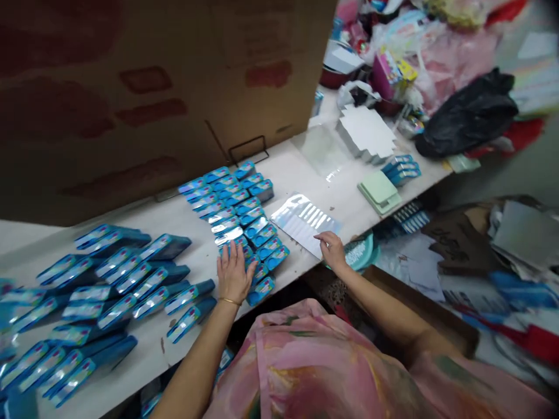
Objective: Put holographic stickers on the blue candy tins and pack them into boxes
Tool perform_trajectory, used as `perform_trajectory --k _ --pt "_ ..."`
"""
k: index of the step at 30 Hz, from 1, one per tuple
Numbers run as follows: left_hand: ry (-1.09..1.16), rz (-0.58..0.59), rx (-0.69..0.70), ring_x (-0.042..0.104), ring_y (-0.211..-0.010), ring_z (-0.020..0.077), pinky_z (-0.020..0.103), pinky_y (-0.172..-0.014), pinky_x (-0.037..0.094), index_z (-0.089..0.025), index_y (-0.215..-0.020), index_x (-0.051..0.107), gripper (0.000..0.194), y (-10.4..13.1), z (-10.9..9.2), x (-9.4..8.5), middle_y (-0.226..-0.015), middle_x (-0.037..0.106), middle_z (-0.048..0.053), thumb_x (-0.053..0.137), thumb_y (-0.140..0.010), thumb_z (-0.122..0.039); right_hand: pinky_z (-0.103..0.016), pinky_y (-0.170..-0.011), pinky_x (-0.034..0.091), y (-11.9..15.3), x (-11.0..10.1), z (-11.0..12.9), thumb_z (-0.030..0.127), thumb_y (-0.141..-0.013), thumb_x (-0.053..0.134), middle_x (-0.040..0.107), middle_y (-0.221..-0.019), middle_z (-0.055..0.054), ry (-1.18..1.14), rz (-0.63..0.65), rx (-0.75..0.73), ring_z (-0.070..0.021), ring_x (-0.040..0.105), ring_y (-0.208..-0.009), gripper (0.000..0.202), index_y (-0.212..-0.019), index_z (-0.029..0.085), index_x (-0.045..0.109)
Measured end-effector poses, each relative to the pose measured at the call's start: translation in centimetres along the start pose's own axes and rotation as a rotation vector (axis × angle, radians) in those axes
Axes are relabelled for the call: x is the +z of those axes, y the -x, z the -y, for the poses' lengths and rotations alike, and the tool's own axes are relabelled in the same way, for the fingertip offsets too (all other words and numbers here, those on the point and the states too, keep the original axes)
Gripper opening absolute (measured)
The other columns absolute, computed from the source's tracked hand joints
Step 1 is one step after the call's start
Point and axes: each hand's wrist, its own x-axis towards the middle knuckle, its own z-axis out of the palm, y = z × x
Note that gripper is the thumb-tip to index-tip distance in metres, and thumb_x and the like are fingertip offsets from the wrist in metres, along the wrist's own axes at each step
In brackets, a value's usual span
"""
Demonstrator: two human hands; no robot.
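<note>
My left hand point(233, 273) lies with spread fingers on the near part of a block of blue boxes point(251, 215) packed side by side on the white table. A thin bracelet is on that wrist. Just to the right of the block lies a sheet of clear, shiny stickers point(305, 221) in rows, on a pale backing. My right hand point(332, 250) is at the sheet's near right side, its fingers bent and the fingertips pinched at it. Whether a single sticker is between them is too small to tell.
Several more blue boxes point(131, 273) lie in loose rows at left. A large cardboard box point(174, 105) stands behind. To the right are a pale green case point(379, 192), a stack of white card point(367, 131) and a black bag point(467, 116). A teal basket point(369, 253) sits below the table edge.
</note>
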Motion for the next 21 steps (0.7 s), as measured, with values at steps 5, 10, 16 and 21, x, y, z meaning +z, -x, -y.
perform_trajectory --k 5,10,16,21 --pt "-0.159 0.055 0.029 0.012 -0.129 0.0313 0.053 -0.101 0.007 -0.001 -0.132 0.020 0.073 -0.1 -2.2 1.8 -0.139 0.018 0.023 0.032 -0.079 -0.049 -0.029 -0.076 0.040 8.0 -1.9 -4.1 0.006 -0.073 0.039 0.061 -0.083 -0.004 -0.038 -0.010 0.214 -0.0153 0.055 -0.082 0.031 -0.085 0.018 0.065" --pt "-0.168 0.036 0.030 0.011 -0.129 0.0307 0.052 -0.101 0.006 -0.003 -0.134 0.016 0.073 0.3 -2.3 1.9 -0.140 0.016 0.023 0.030 -0.080 -0.050 -0.029 -0.076 0.043 19.6 1.6 -4.4 0.004 -0.071 0.039 0.064 -0.085 -0.004 -0.091 0.123 0.514 -0.0147 0.058 -0.080 0.033 -0.085 0.018 0.066" --pt "-0.126 0.031 0.057 0.011 -0.129 0.0312 0.052 -0.102 0.005 -0.003 -0.134 0.012 0.076 0.9 -2.4 2.1 -0.140 0.014 0.023 0.032 -0.079 -0.052 -0.030 -0.079 0.043 31.6 6.5 -3.1 0.005 -0.069 0.045 0.067 -0.087 -0.003 -0.148 0.370 0.803 -0.0171 0.060 -0.085 0.031 -0.083 0.021 0.068" --pt "-0.144 0.009 0.079 0.013 -0.129 0.0323 0.053 -0.102 0.007 -0.002 -0.134 0.013 0.076 0.8 -1.9 2.7 -0.140 0.014 0.023 0.032 -0.080 -0.052 -0.029 -0.079 0.044 35.5 7.5 -4.6 0.004 -0.067 0.048 0.068 -0.086 -0.003 -0.160 0.421 0.902 -0.0181 0.061 -0.085 0.031 -0.081 0.021 0.069"
